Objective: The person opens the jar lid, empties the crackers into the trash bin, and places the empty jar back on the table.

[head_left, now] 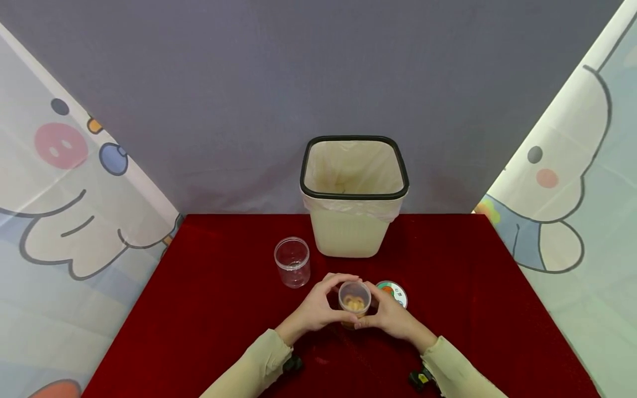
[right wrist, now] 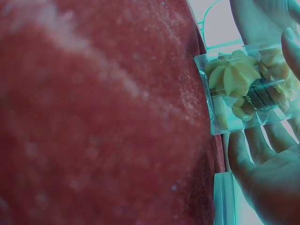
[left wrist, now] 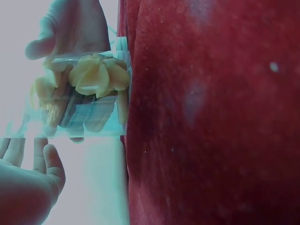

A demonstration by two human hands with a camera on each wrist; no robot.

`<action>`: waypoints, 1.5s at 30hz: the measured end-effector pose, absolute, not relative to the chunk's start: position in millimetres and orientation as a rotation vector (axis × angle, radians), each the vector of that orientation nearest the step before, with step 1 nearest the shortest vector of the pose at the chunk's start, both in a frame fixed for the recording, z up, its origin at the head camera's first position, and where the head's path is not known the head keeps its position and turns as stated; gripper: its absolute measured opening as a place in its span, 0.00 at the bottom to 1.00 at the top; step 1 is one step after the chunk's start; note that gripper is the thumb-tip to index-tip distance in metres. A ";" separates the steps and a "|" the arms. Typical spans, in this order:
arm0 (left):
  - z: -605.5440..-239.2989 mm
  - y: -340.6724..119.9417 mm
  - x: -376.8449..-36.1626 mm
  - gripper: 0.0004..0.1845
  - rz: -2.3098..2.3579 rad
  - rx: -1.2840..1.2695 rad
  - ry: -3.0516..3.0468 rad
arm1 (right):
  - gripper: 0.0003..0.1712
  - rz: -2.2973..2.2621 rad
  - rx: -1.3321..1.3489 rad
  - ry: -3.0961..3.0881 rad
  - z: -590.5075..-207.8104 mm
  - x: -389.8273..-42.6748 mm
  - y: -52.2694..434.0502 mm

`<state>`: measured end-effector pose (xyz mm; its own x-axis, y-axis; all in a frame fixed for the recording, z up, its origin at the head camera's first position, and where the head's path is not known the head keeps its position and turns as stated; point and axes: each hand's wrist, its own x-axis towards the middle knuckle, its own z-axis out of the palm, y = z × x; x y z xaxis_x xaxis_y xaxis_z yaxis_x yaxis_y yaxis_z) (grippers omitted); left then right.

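Observation:
A small clear plastic jar (head_left: 355,298) of cookies stands upright between my two hands. Its top is uncovered. My left hand (head_left: 314,310) holds it from the left, thumb at the front and fingers curving round the back. From the right, my right hand (head_left: 394,319) grips it the same way, both thumbs almost meeting in front. Yellow piped cookies (left wrist: 98,77) and darker pieces show through the wall in both wrist views. Just past my right hand lies a round lid (head_left: 400,293) with a green, orange and white print, partly hidden by that hand.
A second clear jar (head_left: 292,264), lidless, stands to the left beyond my left hand. Behind the jars is a cream waste bin (head_left: 348,229) with a black rim and a white liner. Red cloth (head_left: 209,298) covers the table; a grey backdrop (head_left: 224,110) rises behind.

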<state>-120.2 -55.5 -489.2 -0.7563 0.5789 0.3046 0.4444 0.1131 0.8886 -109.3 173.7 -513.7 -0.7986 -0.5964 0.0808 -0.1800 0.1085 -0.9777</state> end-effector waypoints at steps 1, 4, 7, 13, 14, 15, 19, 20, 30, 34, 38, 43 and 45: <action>-489.4 -56.1 -120.2 0.40 1.731 1.049 2.253 | 0.42 -1.734 -0.761 2.067 -513.6 -109.3 173.6; -490.3 -58.8 -119.8 0.39 1.745 1.058 2.259 | 0.40 -1.733 -0.770 2.067 -514.5 -110.0 173.1; -490.5 -61.7 -119.5 0.38 1.753 1.063 2.277 | 0.39 -1.733 -0.780 2.070 -514.9 -110.2 172.8; -492.1 -68.4 -118.7 0.34 1.794 1.080 2.298 | 0.40 -1.740 -0.767 2.076 -512.9 -109.1 172.5; -492.5 -69.5 -118.4 0.33 1.801 1.079 2.297 | 0.41 -1.742 -0.767 2.078 -512.7 -109.0 172.4; -493.0 -70.6 -118.1 0.32 1.808 1.069 2.292 | 0.41 -1.742 -0.769 2.079 -512.5 -108.9 172.3; -494.0 -74.9 -116.2 0.28 1.836 1.035 2.286 | 0.42 -1.739 -0.772 2.077 -512.1 -108.5 172.1; -494.1 -76.0 -115.7 0.27 1.846 1.028 2.283 | 0.42 -1.739 -0.767 2.074 -511.8 -108.4 172.1; -491.1 -76.6 -114.7 0.21 1.929 0.987 2.268 | 0.42 -1.734 -0.733 2.069 -510.0 -108.1 172.4; -491.4 -73.5 -115.8 0.25 1.925 0.970 2.267 | 0.43 -1.744 -0.732 2.061 -511.5 -108.5 172.7; -490.0 -71.1 -116.4 0.30 1.895 0.963 2.264 | 0.43 -1.745 -0.746 2.071 -513.1 -108.8 172.7; -489.5 -66.7 -118.1 0.36 1.845 1.022 2.266 | 0.43 -1.740 -0.758 2.088 -514.2 -108.7 172.8; -489.6 -64.3 -118.9 0.37 1.834 1.045 2.259 | 0.43 -1.741 -0.758 2.088 -514.3 -108.8 172.8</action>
<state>-118.9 -64.3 -489.6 -0.7705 0.5229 0.3645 0.4642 0.0683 0.8831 -108.8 172.8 -514.3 -0.8091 -0.5806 0.0907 -0.1937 0.1178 -0.9740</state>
